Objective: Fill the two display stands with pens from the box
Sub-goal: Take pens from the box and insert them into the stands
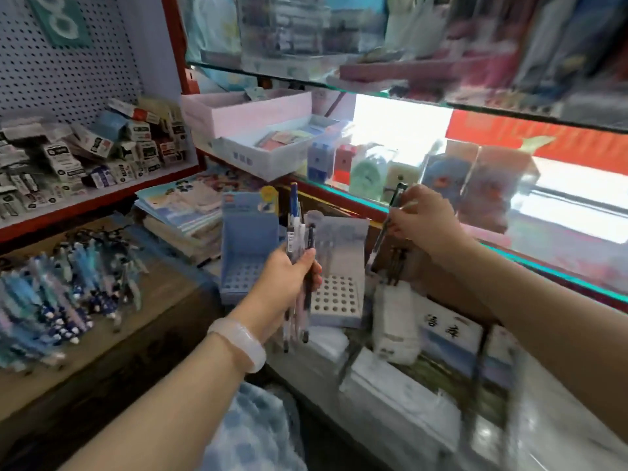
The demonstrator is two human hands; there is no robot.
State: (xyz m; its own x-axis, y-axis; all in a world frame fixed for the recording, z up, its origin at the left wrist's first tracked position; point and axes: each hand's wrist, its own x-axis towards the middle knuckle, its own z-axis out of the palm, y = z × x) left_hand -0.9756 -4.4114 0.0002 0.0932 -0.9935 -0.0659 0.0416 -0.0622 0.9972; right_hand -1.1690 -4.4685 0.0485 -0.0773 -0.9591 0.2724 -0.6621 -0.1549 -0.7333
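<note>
Nearest the camera, the left hand is gripping a bunch of pens upright; beyond, the right hand is pinching one dark pen. Behind them, the blue stand and grey stand are showing bare holes.

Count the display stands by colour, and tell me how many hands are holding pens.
Blue stand: 1
White stand: 1
Hands holding pens: 2, the left hand and the right hand
Total: 2 stands, 2 hands
</note>
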